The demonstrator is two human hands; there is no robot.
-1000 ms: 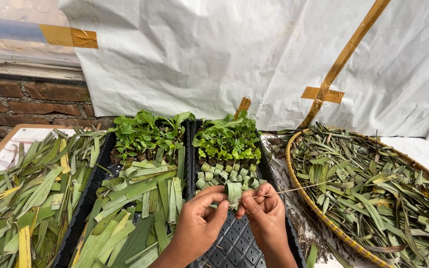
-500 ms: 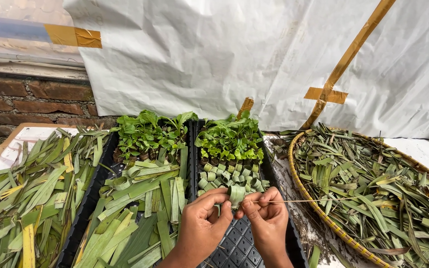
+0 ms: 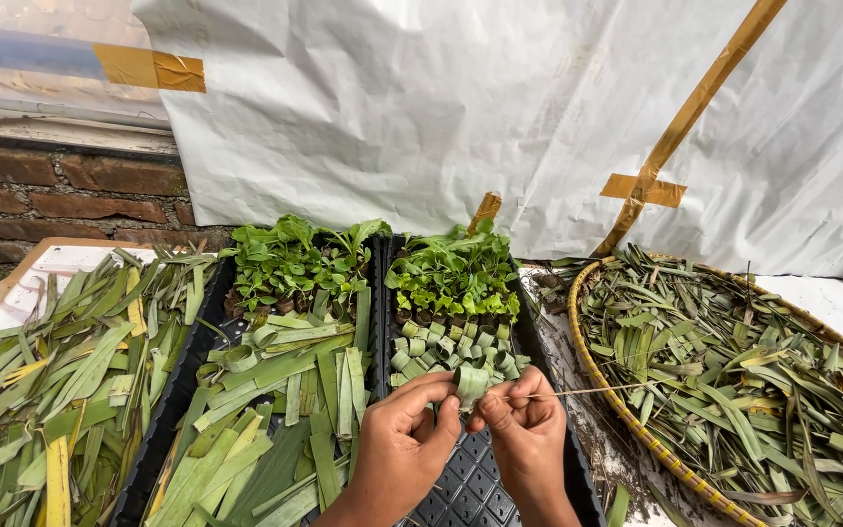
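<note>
Green leaf strips (image 3: 290, 390), black tray (image 3: 461, 483), white sheet (image 3: 421, 107), yellow-rimmed basket (image 3: 605, 390).

- My left hand (image 3: 404, 451) is bare: no glove, ring or watch shows.
- My right hand (image 3: 527, 439) is bare too, nails short.
- No sleeves reach either wrist or forearm in view.

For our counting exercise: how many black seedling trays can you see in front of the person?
2. The left tray lies under cut leaf strips; the right tray sits beneath both hands. Others may be hidden under leaves.
</note>
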